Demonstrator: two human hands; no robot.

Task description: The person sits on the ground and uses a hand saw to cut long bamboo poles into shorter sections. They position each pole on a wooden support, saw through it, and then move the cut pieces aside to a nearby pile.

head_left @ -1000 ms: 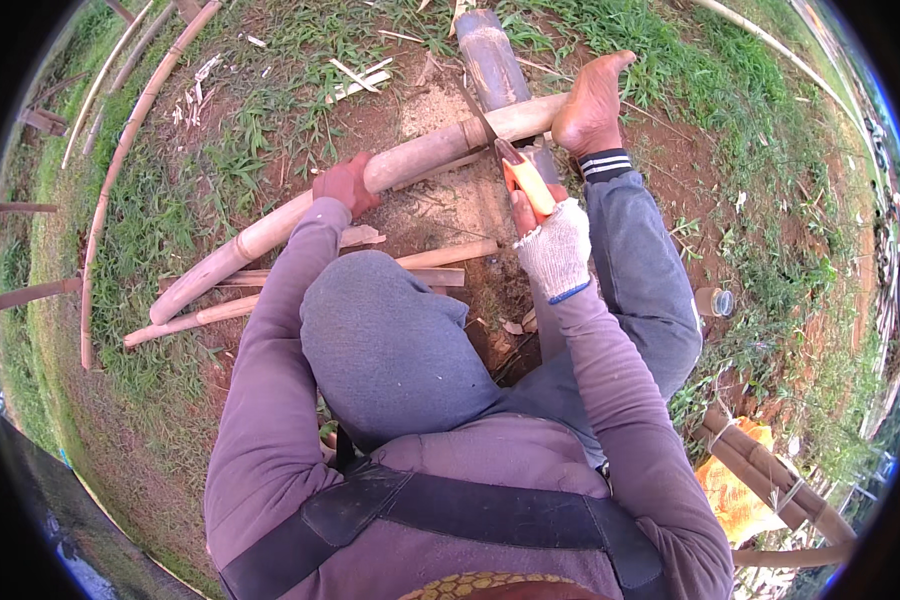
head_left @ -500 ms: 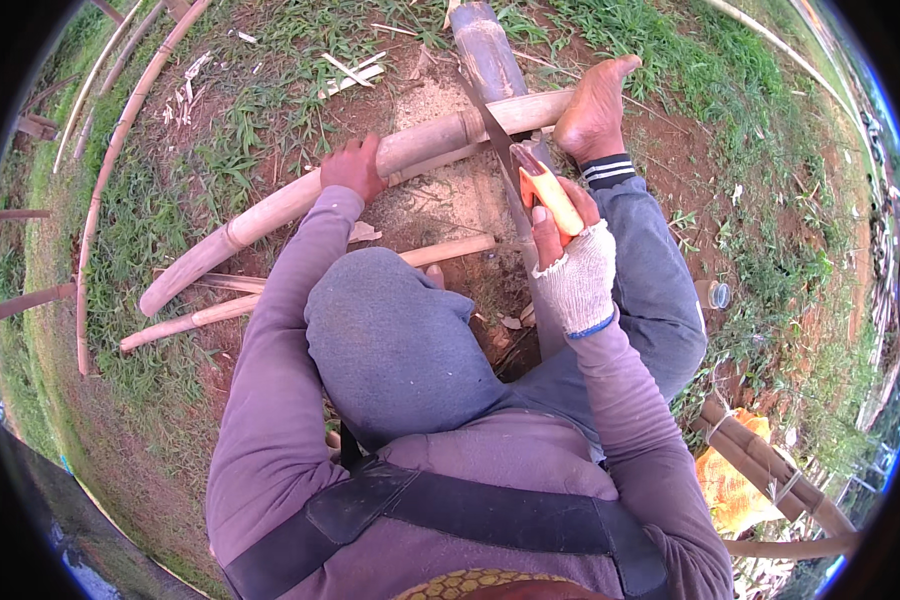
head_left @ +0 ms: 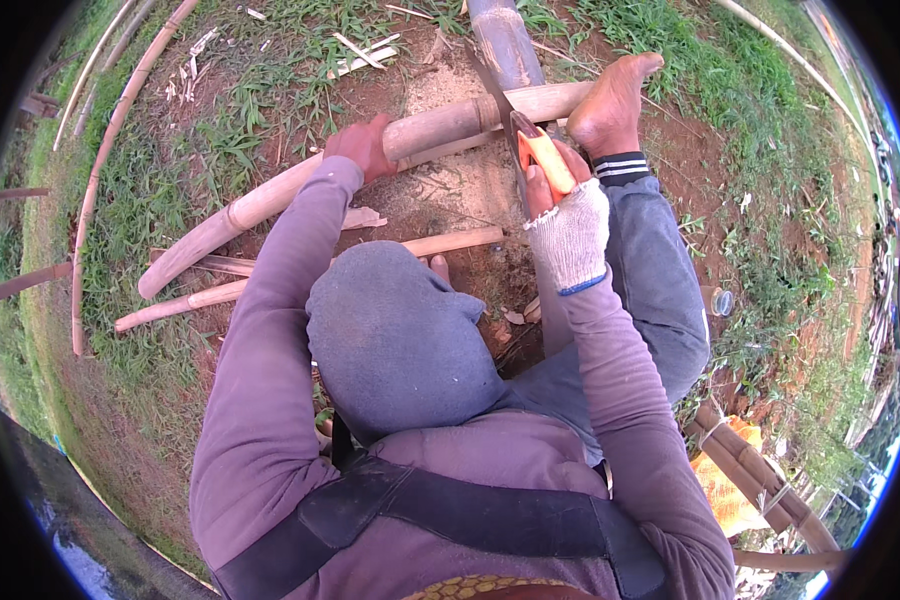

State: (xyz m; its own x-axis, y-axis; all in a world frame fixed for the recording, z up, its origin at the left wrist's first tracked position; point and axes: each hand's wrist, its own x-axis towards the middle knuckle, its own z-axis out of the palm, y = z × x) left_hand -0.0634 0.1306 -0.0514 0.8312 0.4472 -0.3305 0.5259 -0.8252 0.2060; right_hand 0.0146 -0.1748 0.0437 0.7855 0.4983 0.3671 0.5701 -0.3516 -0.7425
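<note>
- Bamboo pole (head_left: 438, 127): lies aslant across a bamboo log (head_left: 508, 50), right end against the person's bare foot (head_left: 615, 108).
- Handsaw (head_left: 548, 162): blade crosses the pole near the log; depth of cut cannot be told.
- Right hand (head_left: 573, 205), in fingerless white knit glove: grip wrapped around the saw's orange handle.
- Left hand (head_left: 363, 148): grip clamped over the pole, left of the blade.

Grassy dirt grnd (head_left: 675, 150) w/ sawdust (head_left: 445, 90), split bamboo pcs (head_left: 462, 241), pale splinters (head_left: 366, 59)

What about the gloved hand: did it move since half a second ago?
Yes. Against the crosswise bamboo pole, the right hand has moved forward, nearer to it.
</note>
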